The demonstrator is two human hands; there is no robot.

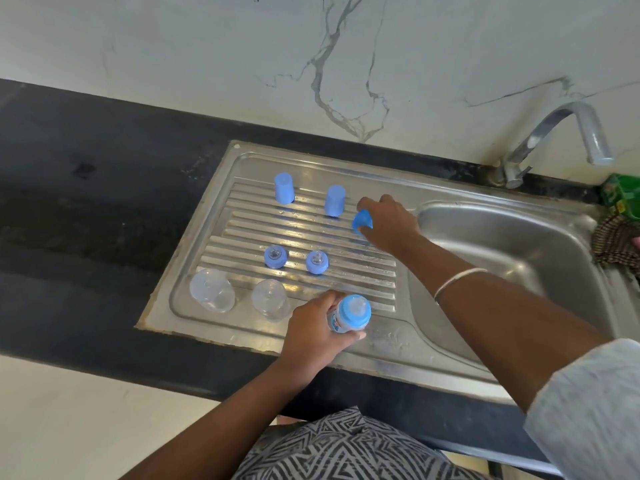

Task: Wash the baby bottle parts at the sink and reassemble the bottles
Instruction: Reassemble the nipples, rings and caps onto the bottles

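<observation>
The person's left hand [313, 332] has its fingers curled round a clear plastic baby bottle with a blue screw collar and teat [349, 314] at the near edge of the ribbed steel drainboard [221, 216], and the hand covers most of the bottle body, so only a scrap of its printed label shows. The right hand [389, 223] reaches over the drainboard's far side beside the steel sink basin [512, 237] and pinches a blue plastic cap [362, 220], half hidden under the fingers. Loose on the drainboard are two upright blue caps [284, 188], two blue collars with teats [276, 257] and two clear bottle bodies [212, 289], kinda hard to tell if those are upside down, and a green packet [623, 197] is cut off at the right edge.
</observation>
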